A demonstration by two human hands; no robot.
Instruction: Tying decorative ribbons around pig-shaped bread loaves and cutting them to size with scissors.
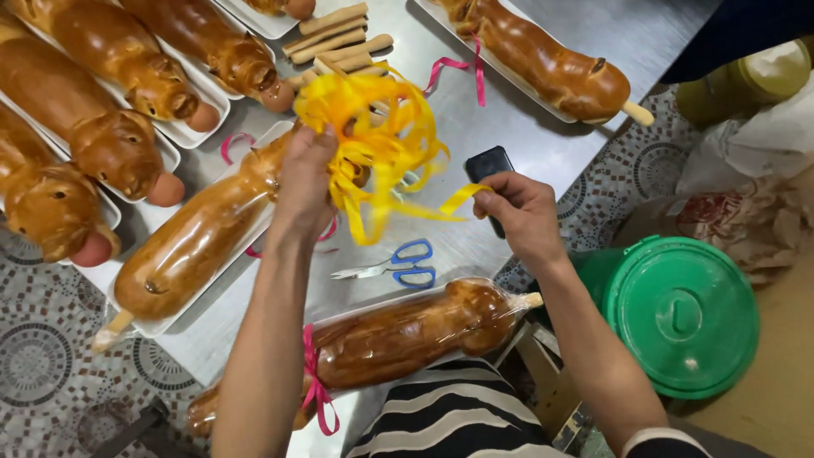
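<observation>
My left hand (303, 182) grips a tangled bunch of yellow ribbon (373, 127) above the metal table (543, 144). A strand of that ribbon is pinched between the fingers of my right hand (519, 212), which pulls it to the right. Below the hands lie blue-handled scissors (398, 265). A wrapped glazed bread loaf tied with a pink ribbon (398, 335) lies at the table's near edge. Another long loaf on a white tray (191, 246) sits under my left forearm.
Several pig-shaped glazed loaves on white trays (102, 102) fill the left side; another loaf (551, 68) lies top right. Wooden sticks (335, 38), a black phone (490, 165) and pink ribbon pieces (462, 72) lie about. A green lidded bucket (678, 314) stands on the floor at right.
</observation>
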